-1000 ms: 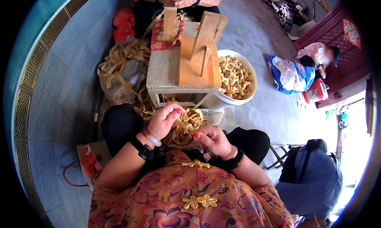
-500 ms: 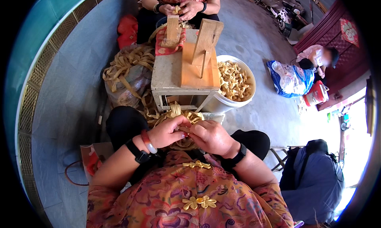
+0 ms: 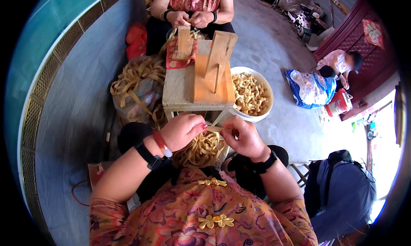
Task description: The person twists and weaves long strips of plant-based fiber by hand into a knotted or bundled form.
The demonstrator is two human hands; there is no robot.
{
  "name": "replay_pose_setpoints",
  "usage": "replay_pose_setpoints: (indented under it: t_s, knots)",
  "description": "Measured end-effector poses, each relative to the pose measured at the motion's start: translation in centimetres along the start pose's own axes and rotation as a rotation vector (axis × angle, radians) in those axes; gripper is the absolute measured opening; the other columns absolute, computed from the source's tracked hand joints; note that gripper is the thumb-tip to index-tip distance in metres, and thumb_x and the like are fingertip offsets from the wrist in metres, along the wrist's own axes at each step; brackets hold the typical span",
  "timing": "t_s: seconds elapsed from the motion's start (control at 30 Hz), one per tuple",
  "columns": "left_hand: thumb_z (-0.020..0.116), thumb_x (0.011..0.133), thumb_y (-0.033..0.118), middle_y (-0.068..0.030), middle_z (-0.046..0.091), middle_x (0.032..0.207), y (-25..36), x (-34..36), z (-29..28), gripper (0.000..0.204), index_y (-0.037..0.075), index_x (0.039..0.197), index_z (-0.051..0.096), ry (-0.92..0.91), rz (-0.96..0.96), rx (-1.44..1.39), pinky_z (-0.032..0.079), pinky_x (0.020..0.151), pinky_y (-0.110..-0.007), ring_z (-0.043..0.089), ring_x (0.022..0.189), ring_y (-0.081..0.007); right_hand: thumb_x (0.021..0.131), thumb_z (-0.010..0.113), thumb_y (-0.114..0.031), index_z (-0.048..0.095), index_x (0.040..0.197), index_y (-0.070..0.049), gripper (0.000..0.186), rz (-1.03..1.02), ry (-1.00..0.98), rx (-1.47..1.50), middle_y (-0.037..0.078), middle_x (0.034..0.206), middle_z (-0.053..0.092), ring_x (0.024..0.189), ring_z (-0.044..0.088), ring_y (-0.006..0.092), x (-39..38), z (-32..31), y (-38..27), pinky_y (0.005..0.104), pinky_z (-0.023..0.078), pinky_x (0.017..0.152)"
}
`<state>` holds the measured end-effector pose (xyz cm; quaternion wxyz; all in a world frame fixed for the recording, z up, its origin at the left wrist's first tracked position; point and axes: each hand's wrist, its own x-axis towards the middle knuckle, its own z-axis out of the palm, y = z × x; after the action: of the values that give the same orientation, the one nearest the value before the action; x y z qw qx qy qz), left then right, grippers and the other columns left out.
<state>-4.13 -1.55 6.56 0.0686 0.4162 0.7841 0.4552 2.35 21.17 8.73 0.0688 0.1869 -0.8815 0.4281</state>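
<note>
A short length of flat tan strip (image 3: 214,128) spans the gap between my two hands. My left hand (image 3: 183,132) pinches its left end between thumb and fingers. Its right end is pinched in my right hand (image 3: 246,139). Just below my hands, between my knees, lies a loose heap of the same tan strips (image 3: 199,151). Ahead of my hands stands a small pale table (image 3: 177,91), carrying a wooden board (image 3: 205,94) with an upright wooden block and a thin peg.
Right of the table stands a white bucket (image 3: 270,101) of folded tan pieces (image 3: 250,91). A strip-covered bag (image 3: 135,87) is at left. Across the table a co-worker's hands (image 3: 190,19) work near a second block (image 3: 183,44). Another person (image 3: 336,66) sits at right by a blue-and-white bag (image 3: 310,89).
My hands, close together before, have moved apart and slightly forward. The strip now shows between them, and more of the heap below is visible. The co-worker's hands have come closer together.
</note>
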Motion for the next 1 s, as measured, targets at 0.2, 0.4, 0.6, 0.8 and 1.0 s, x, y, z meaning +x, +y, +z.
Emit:
replay_pose_setpoints:
  t_s: [0.2,0.4,0.6,0.8,1.0]
  knots:
    - [0.05,0.094,0.016,-0.0182,0.062,0.081,-2.6,4.6,0.5,0.017,0.0,0.094,0.055,0.122,-0.224,-0.227,0.047,0.068,-0.039,0.061,0.078,-0.0349,0.078,0.063,0.002,0.06,0.089,-0.003,0.012,-0.082,0.192,-0.052,0.006,0.075,0.059,0.06,0.055,0.013,4.1,0.5,4.4,0.0253,0.044,0.055]
    - [0.052,0.093,0.018,-0.0192,0.06,0.075,-4.9,9.3,0.5,0.018,0.001,0.093,0.056,0.345,-0.2,-0.082,0.046,0.064,-0.039,0.059,0.072,-0.0358,0.079,0.06,0.002,0.059,0.088,-0.003,0.011,-0.042,0.31,-0.052,0.007,0.077,0.059,0.063,0.056,0.0177,8.6,0.2,6.8,0.028,0.045,0.057]
    - [0.054,0.092,0.02,-0.0194,0.062,0.08,-7.3,11.1,1.5,0.017,0.003,0.093,0.056,0.278,-0.391,0.343,0.047,0.064,-0.041,0.059,0.074,-0.0387,0.078,0.059,0.001,0.058,0.089,-0.004,0.012,-0.031,0.306,-0.272,0.012,0.082,0.06,0.071,0.061,0.0304,9.2,2.0,11.1,0.0368,0.049,0.063]
    - [0.046,0.096,0.024,-0.0045,0.062,0.082,-7.0,6.0,0.7,0.026,0.003,0.105,0.058,0.265,-0.522,-0.984,0.048,0.065,-0.029,0.059,0.069,-0.0164,0.092,0.048,-0.001,0.055,0.112,0.0,0.021,0.42,0.206,0.68,0.003,0.092,0.06,0.084,0.057,0.0108,4.2,-0.3,10.8,0.0224,0.045,0.074]
    - [0.043,0.095,0.016,-0.0084,0.06,0.096,-4.7,3.4,2.4,0.03,0.0,0.118,0.053,0.128,-0.52,-1.219,0.048,0.08,-0.03,0.06,0.087,-0.0189,0.088,0.05,0.008,0.049,0.12,0.0,0.033,0.431,0.215,1.081,0.007,0.104,0.062,0.092,0.062,0.016,1.8,1.9,6.9,0.0255,0.048,0.079]
